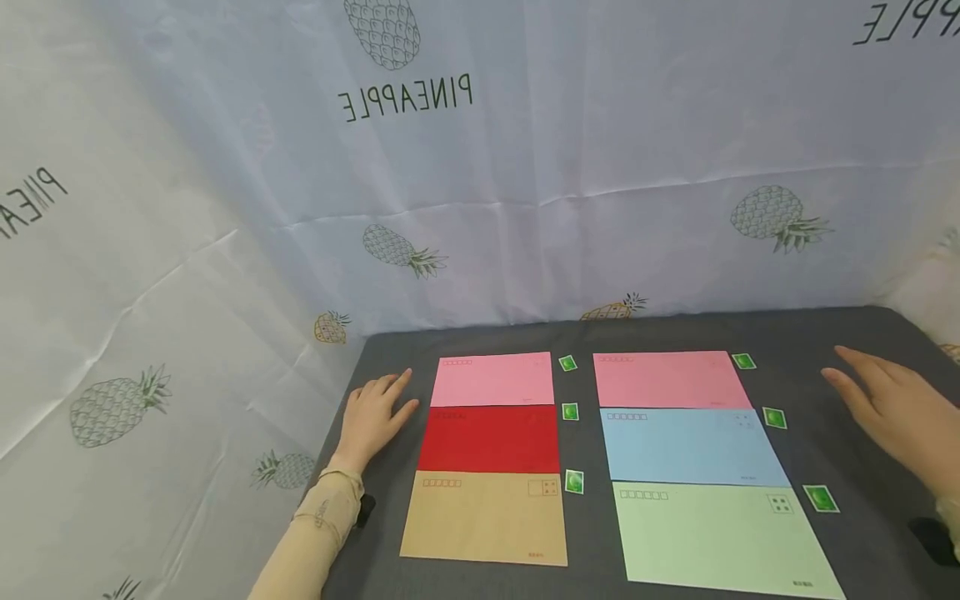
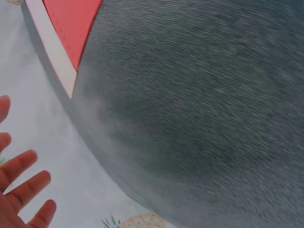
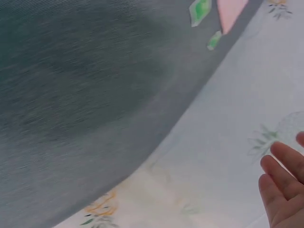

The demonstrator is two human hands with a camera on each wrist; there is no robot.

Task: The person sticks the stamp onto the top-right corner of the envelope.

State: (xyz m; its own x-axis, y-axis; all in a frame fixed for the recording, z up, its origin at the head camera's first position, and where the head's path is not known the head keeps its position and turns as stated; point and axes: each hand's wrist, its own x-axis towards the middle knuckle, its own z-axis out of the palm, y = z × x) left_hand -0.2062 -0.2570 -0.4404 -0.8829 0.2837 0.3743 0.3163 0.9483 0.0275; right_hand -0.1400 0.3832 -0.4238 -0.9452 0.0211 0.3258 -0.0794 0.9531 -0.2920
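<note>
My left hand (image 1: 372, 421) is at the left side of the dark table, fingers spread and holding nothing, left of the red envelope (image 1: 489, 439). My right hand (image 1: 896, 408) is at the right side, its fingers extended and free of any object. Between the hands lie two columns of envelopes. The left column has a pink envelope (image 1: 492, 380), the red one and a tan envelope (image 1: 483, 518). On the right are another pink envelope (image 1: 663, 380), a blue envelope (image 1: 693, 447) and a light green envelope (image 1: 723, 537). Small green stamps (image 1: 822, 498) lie beside the envelopes' right edges.
The dark grey table (image 1: 592, 550) has rounded far corners. Behind and to the left hangs a pale curtain (image 1: 525, 158) printed with pineapples. Three more green stamps (image 1: 570, 412) line the gap between the columns. A black strap piece (image 1: 365, 510) shows at the left wrist.
</note>
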